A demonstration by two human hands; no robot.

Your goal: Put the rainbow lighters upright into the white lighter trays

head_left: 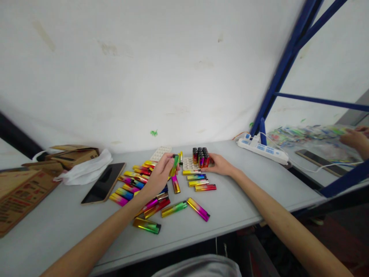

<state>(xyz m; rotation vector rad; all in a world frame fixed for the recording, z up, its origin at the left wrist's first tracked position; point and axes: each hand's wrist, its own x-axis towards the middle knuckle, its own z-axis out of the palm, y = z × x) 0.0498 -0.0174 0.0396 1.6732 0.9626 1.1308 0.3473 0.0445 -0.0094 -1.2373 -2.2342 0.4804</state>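
Note:
My left hand (161,171) pinches a green and yellow lighter (173,166) over the left side of a white tray with holes (188,163). A group of shiny lighters with black tops (201,156) stands upright in the tray's right part. My right hand (220,164) curls against the right side of that group, its fingers around the nearest red lighter (206,161); the exact contact is partly hidden. Several lighters (198,183) lie in a column before the tray. Under and around my left forearm is a loose pile of colourful lighters (131,188).
A second holed tray (160,153) lies behind my left hand. At left are a phone (104,184), a white cloth-like item (86,169) and cardboard boxes (25,192). A power strip (263,149) sits at right, beside a blue frame (273,92). Another person's hand (357,140) shows beyond it.

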